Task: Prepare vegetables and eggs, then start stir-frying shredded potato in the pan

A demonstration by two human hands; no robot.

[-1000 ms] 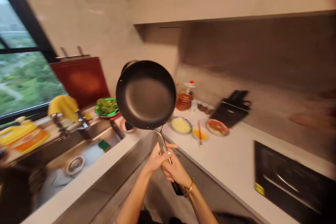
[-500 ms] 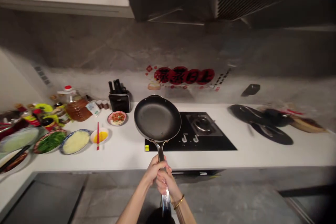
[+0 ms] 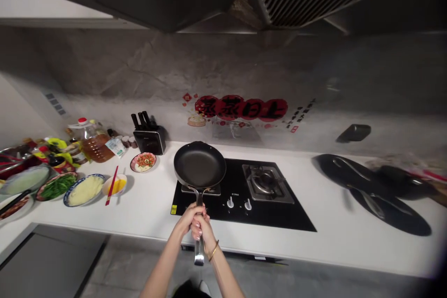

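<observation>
A dark frying pan (image 3: 199, 164) is over the left burner of the black gas hob (image 3: 279, 216), its metal handle pointing towards me. My left hand (image 3: 188, 216) is wrapped round the handle close to the pan. Just below it, my right hand (image 3: 202, 227) closes on the same handle, partly overlapping the left. A gold bangle (image 3: 213, 250) circles my right wrist. Whether the pan's base touches the burner I cannot tell. The right burner (image 3: 267, 182) is bare, and two knobs sit at the hob's front.
Left of the hob stand a knife block (image 3: 149, 141), a plate of chopped red food (image 3: 144, 162), a bowl of beaten egg (image 3: 117, 185) with red chopsticks (image 3: 112, 186), and several dishes and bottles. Dark lids (image 3: 389, 209) lie at right. A range hood (image 3: 209, 2) hangs above.
The pan has moved away from me and down, over the left burner. Both hands have gone forward with it, still on the handle. The view has shifted too.
</observation>
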